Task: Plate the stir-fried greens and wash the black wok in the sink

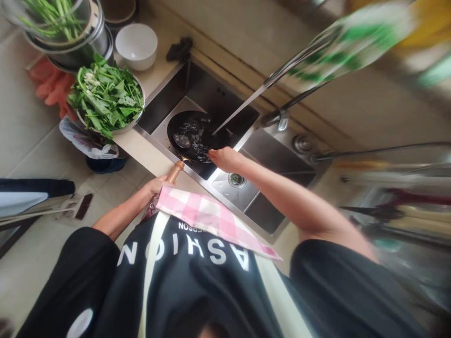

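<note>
A black frying pan (190,137) is tilted in the left basin of the steel sink (167,122), with water and bubbles inside it. My left hand (158,186) is wrapped round the pan's brown handle (175,172), which reaches over the counter's front edge. At the pan's near right rim, my right hand (227,158) has its fingers pressed together; what they hold, if anything, is hidden. From the faucet (289,63) a stream of water (239,110) runs down into the pan.
Left of the sink stand a bowl heaped with leafy greens (109,101), a white bowl (136,47) and stacked pots (75,40). The right basin (260,197) has a drain strainer (236,180). A plastic bag (86,138) hangs below the counter's left side.
</note>
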Motion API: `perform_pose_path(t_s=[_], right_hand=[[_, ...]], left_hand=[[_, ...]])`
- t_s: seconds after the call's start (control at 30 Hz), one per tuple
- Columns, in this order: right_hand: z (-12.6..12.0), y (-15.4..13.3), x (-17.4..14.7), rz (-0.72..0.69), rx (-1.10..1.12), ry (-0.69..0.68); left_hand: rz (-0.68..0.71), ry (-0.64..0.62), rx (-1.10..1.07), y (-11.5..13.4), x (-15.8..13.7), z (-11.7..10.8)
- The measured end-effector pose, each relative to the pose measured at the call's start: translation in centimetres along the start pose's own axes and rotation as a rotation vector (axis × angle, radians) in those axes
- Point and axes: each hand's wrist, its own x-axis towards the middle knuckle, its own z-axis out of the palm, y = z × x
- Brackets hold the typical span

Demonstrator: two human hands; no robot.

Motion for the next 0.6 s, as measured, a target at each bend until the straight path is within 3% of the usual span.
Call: perform_pose_path(t_s=[0.13,0.27,0.43,0.6], right_hand=[[1.9,-1.9,3.0,0.111,0.046,0.102],[1.9,-0.5,3.8,0.23,0.076,0.176],[-0.5,3.0,-0.9,0.192,-0.083,0.118],[-3.2,3.4,-4.8,0.187,-0.293,0.052]], left_hand=[[-0.053,-0.067,-0.03,0.0,0.4,-0.1],[-0.051,-0.03,-0.055,0.0,0.5,0.1],[-0.088,0.003,-0.046,0.5,0.8,0.9],[-0.115,0.029,-0.013,1.0,1.0,1.2]])
